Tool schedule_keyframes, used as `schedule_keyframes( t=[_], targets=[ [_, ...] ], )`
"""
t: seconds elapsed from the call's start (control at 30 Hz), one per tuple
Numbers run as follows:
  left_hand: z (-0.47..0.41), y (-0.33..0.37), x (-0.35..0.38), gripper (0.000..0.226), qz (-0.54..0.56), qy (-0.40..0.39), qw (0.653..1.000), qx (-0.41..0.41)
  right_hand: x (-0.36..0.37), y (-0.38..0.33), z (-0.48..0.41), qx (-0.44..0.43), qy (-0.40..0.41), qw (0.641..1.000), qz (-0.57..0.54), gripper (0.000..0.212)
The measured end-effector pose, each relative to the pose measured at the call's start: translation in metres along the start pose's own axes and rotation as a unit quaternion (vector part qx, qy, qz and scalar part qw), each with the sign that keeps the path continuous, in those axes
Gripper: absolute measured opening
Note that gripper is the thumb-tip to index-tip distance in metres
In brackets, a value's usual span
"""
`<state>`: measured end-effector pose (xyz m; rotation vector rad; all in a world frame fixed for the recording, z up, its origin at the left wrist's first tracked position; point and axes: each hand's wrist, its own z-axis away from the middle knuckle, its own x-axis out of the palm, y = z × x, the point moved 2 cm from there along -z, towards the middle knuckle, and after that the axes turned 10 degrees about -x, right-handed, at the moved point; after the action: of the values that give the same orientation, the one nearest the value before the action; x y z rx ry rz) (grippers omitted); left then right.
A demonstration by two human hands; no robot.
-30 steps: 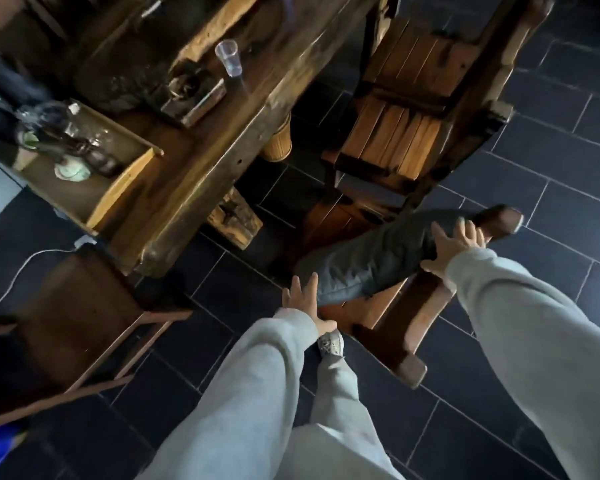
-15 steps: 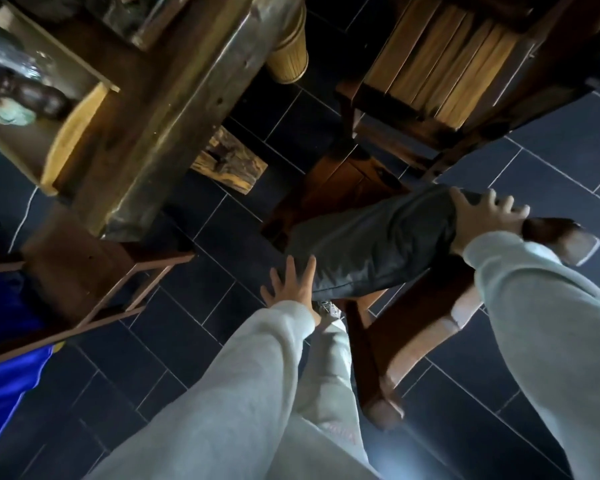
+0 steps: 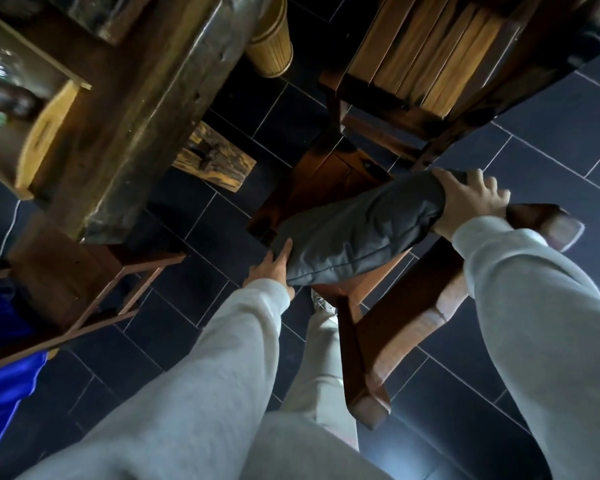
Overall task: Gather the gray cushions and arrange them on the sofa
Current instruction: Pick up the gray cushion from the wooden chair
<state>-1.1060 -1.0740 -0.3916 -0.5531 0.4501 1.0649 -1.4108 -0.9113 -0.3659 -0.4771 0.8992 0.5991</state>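
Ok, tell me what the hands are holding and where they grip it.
One gray cushion, taken by its two ends: the left hand at the near lower end, the right hand clasped over the far upper end.

Gray cushion (image 3: 357,233) (creased) on chair

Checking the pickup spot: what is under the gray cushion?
The gray cushion lies on a wooden chair, held at both ends by the left hand and right hand. The seat beneath is hidden.

no readable text, labels or signs anywhere
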Motion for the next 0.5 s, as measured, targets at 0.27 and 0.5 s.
schedule_keyframes(
  t=[0.27,0.5],
  targets=[
    [0.008,-0.046,-0.060,0.092,-0.045,0.035,0.998,-0.024,0.012,-0.023,0.035,-0.011,0.042,0.992,-0.115,0.081],
    [0.006,-0.121,-0.128,0.085,-0.100,0.040,0.994,-0.008,0.036,-0.103,0.081,0.072,-0.076,0.981,-0.166,0.074]
  ],
)
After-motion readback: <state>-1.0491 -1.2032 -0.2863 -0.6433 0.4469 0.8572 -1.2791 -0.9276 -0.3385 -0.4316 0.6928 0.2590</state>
